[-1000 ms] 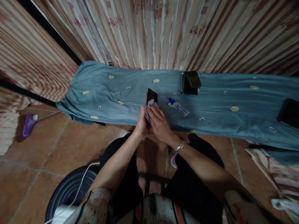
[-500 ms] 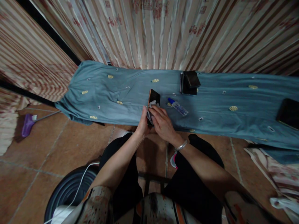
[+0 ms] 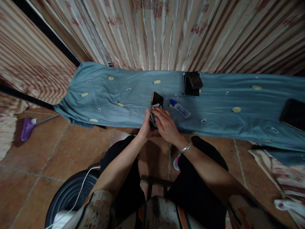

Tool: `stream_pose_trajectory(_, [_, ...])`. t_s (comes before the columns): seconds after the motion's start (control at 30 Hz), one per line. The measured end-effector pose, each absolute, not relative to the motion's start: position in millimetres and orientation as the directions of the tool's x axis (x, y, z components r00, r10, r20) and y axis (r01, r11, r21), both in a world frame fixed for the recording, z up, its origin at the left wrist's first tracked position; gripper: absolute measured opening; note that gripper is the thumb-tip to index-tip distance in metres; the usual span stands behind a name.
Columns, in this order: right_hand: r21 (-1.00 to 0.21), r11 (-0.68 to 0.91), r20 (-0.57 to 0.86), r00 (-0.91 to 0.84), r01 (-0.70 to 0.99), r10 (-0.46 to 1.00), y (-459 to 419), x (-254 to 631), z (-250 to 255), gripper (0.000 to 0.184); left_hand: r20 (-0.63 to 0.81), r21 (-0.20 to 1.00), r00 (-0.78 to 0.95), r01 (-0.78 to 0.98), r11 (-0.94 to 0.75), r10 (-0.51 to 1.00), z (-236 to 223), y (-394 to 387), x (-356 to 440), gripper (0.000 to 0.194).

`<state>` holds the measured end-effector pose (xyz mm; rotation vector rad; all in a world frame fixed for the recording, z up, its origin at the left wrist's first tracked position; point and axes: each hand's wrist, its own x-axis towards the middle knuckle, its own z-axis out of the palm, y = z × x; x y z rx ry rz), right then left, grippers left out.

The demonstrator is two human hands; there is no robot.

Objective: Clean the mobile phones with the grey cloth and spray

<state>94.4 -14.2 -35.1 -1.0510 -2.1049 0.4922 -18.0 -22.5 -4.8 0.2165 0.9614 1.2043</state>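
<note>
My left hand (image 3: 145, 126) grips a smartphone (image 3: 157, 98) along its left side, the thumb on the edge and the other fingers hidden beneath. The phone has a dark screen and an orange-gold edge. Pressed on its screen is a grey cloth (image 3: 155, 106), bunched under the fingers of my right hand (image 3: 167, 126). Much of the cloth and the lower part of the phone are covered by that hand. To the right lies a clear spray bottle (image 3: 182, 110) with a blue cap, on its side.
A blue patterned sheet (image 3: 133, 79) covers the long surface before me. On it lie a stack of dark flat items (image 3: 192, 84) and, far right, a black device (image 3: 293, 114). A purple broom (image 3: 28, 128) and a black round tub (image 3: 66, 194) with a white cable stand on the tiles.
Since the first frame, the phone has shifted slightly right and tilted in my left hand. My right hand has slid a little lower and right with the cloth on the screen.
</note>
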Motion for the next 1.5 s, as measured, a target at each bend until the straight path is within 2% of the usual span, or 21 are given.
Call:
stream_pose_trajectory(0.13, [-0.607, 0.582, 0.427, -0.395, 0.541, 0.813, -12.6, 96.5, -39.3, 0.043, -0.478, 0.633, 0.027, -0.682, 0.366, 0.878, -3.1, -21.9, -20.2, 0.056])
stream_pose_trajectory(0.6, [-0.598, 0.530, 0.365, -0.383, 0.602, 0.848, -10.9, 105.9, -52.2, 0.045, -0.463, 0.627, 0.006, -0.705, 0.332, 0.886, -0.1, -17.0, -27.7, 0.057])
stream_pose_trajectory(0.87, [-0.572, 0.612, 0.403, -0.463, 0.546, 0.789, -29.4, 92.2, -48.5, 0.047, -0.453, 0.656, -0.048, -0.694, 0.296, 0.890, -10.3, -10.5, -34.8, 0.068])
stream_pose_trajectory(1.03, [-0.563, 0.654, 0.444, -0.481, 0.506, 0.755, -31.6, 86.4, -50.8, 0.049, -0.494, 0.632, -0.013, -0.693, 0.349, 0.869, -15.4, -12.0, -32.2, 0.075])
stream_pose_trajectory(1.23, [-0.578, 0.612, 0.415, -0.452, 0.539, 0.790, -18.8, 89.2, -45.2, 0.055, -0.484, 0.618, 0.007, -0.705, 0.348, 0.875, -11.0, -20.2, -21.3, 0.060])
stream_pose_trajectory(1.5, [-0.565, 0.555, 0.439, -0.347, 0.611, 0.829, 8.3, 97.1, -43.3, 0.053, -0.424, 0.646, 0.051, -0.683, 0.341, 0.904, -12.5, -29.6, -12.0, 0.049])
